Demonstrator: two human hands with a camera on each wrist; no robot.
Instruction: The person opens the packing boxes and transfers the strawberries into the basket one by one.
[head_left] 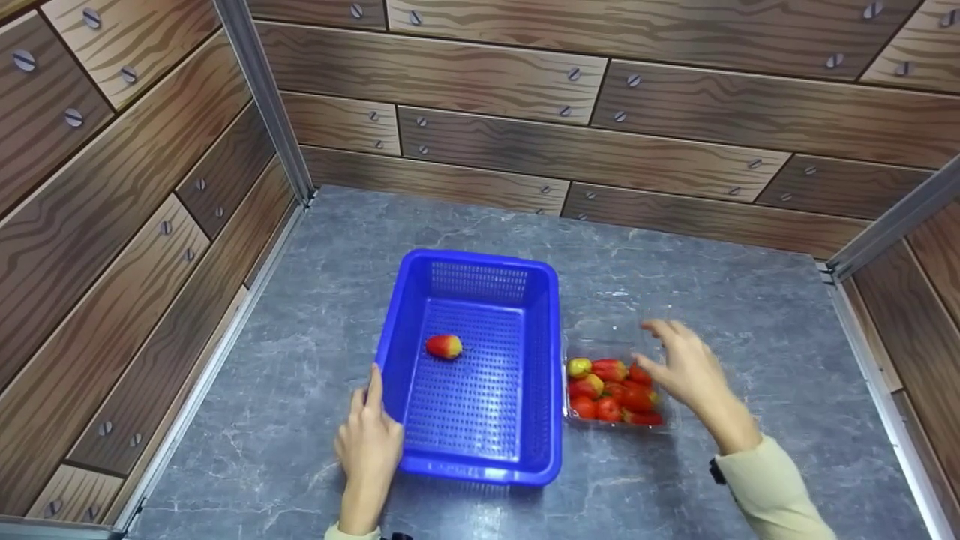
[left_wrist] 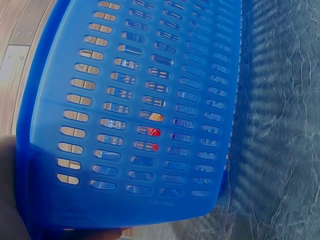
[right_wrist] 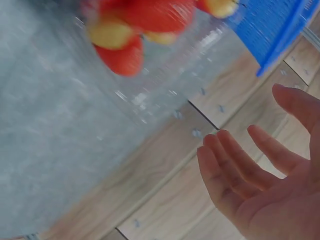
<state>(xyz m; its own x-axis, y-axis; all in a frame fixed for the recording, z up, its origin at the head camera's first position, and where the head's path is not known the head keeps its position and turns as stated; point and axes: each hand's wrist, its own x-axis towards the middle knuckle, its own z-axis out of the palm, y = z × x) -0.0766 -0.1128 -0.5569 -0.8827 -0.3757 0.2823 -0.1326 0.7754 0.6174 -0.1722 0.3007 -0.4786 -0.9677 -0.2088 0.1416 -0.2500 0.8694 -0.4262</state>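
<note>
A blue plastic basket (head_left: pixel 465 469) with slotted sides stands in the middle of the floor. My left hand (head_left: pixel 369 442) holds its left rim near the front corner; in the left wrist view the slotted basket wall (left_wrist: pixel 130 200) hides most of that hand. One small red-and-yellow fruit (head_left: pixel 444 346), its exact kind unclear, lies on the basket's bottom. Right of the basket sits a clear plastic box (head_left: pixel 660 424) with several similar red and yellow fruits (head_left: pixel 611 409). My right hand (head_left: pixel 686 369) hovers over that box's right side, fingers spread and palm bare in the right wrist view.
Wood-patterned panels (head_left: pixel 480 75) rise behind and along both sides, joined by metal corner posts (head_left: pixel 270 105). The grey marbled surface (head_left: pixel 247 405) extends left and right of the basket and box.
</note>
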